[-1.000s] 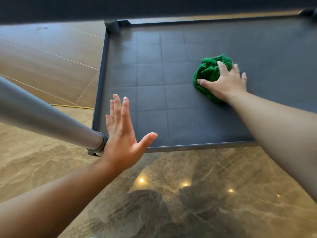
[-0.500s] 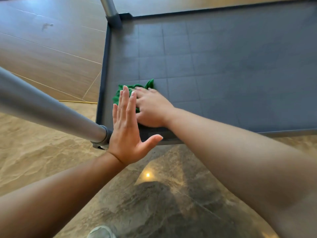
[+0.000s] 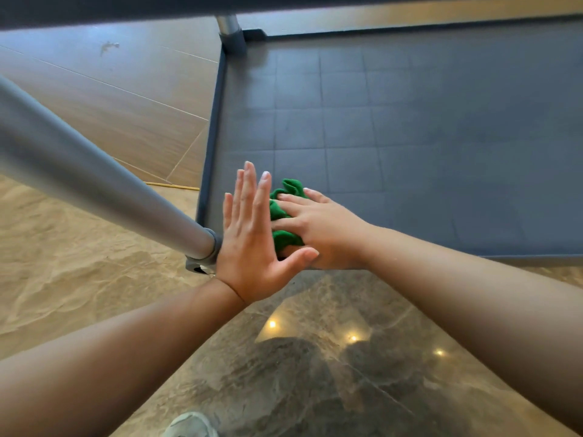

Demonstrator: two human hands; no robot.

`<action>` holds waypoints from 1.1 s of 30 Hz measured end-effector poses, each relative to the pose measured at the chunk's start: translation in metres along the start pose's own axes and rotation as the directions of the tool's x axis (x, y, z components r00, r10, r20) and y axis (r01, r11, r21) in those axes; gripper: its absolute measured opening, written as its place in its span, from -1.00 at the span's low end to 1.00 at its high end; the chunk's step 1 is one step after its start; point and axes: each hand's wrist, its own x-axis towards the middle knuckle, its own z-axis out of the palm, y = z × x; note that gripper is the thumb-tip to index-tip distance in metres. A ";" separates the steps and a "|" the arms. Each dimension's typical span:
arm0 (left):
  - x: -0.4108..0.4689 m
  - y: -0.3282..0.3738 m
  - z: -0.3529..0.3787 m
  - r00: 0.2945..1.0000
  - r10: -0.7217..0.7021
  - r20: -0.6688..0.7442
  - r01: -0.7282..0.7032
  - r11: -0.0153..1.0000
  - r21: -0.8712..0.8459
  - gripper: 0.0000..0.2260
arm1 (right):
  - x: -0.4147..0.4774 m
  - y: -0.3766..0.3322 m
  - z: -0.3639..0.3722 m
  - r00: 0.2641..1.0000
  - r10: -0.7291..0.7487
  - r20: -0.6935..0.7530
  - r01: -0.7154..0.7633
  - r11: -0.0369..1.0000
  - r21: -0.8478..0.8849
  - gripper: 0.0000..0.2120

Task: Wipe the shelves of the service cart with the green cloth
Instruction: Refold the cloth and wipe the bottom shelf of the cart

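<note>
stands with a shoe [image 3: 189, 425] on marble floor [image 3: 315, 373]. holds the left grip [image 3: 252, 238] up flat, fingers straight, gripping nothing, beside the near post [image 3: 94, 171], probably to stay clear of the stroke. presses the right grip [image 3: 325, 234], fingers spread, onto the bunched green cloth [image 3: 284, 212] at the shelf's [image 3: 410, 137] front left corner, likely to reach the rim. beyond: far post [image 3: 228, 29], upper shelf [image 3: 284, 4] overhanging, crowding reach.
</note>
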 end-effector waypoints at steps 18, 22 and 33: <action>0.006 0.000 -0.001 0.988 -0.133 0.076 0.146 0.968 -0.204 -0.04 | 0.108 0.103 -0.065 0.717 0.697 -0.023 -0.697 0.715 -0.058 -0.21; 0.007 0.001 0.000 0.990 -0.118 0.075 0.132 0.962 -0.239 -0.03 | 0.115 0.100 -0.058 0.648 0.760 -0.041 -0.760 0.649 0.021 -0.26; 0.004 -0.009 0.002 0.991 -0.130 -0.017 0.130 0.991 -0.040 -0.08 | 0.027 -0.005 -0.013 0.963 0.253 0.090 -0.251 0.968 -0.027 -0.40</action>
